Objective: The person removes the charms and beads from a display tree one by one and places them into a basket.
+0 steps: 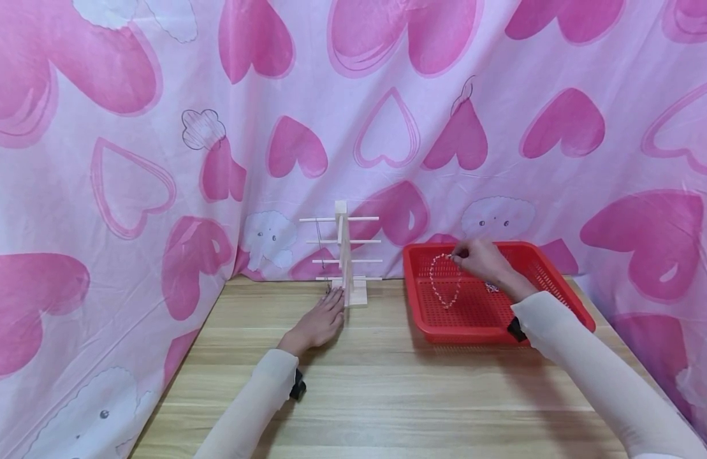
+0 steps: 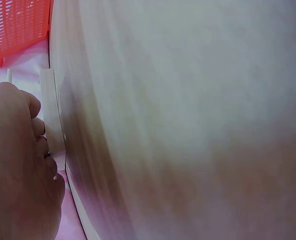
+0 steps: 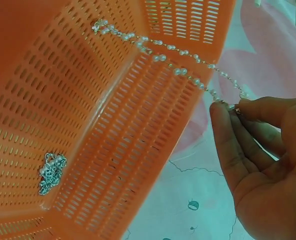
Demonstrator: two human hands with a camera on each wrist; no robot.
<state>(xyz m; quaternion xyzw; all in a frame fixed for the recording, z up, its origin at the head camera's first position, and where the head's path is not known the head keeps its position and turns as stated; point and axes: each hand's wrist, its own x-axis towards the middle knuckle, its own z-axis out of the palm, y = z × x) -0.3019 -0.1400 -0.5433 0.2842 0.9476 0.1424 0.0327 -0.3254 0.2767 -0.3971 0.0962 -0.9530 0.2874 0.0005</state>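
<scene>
My right hand [image 1: 484, 261] pinches a pearl-beaded necklace [image 3: 177, 71] between thumb and fingertips. It hangs as a long loop over the red plastic basket [image 1: 430, 328], seen orange in the right wrist view. A tangled silvery chain with a few pearls [image 3: 52, 172] lies on the basket floor. Left of the basket stands a pale wooden rack [image 1: 342, 208] with several horizontal pegs. Thin dark necklaces [image 1: 319, 234] hang from its left pegs. My left hand [image 1: 319, 320] rests low against the rack's base [image 2: 52, 115], palm down, fingers extended and partly hiding it.
Both stand at the back of a wood-grain table [image 1: 387, 395], the basket to the right. Behind and at both sides hangs a pink heart-patterned cloth [image 1: 342, 102], close to the rack and the basket.
</scene>
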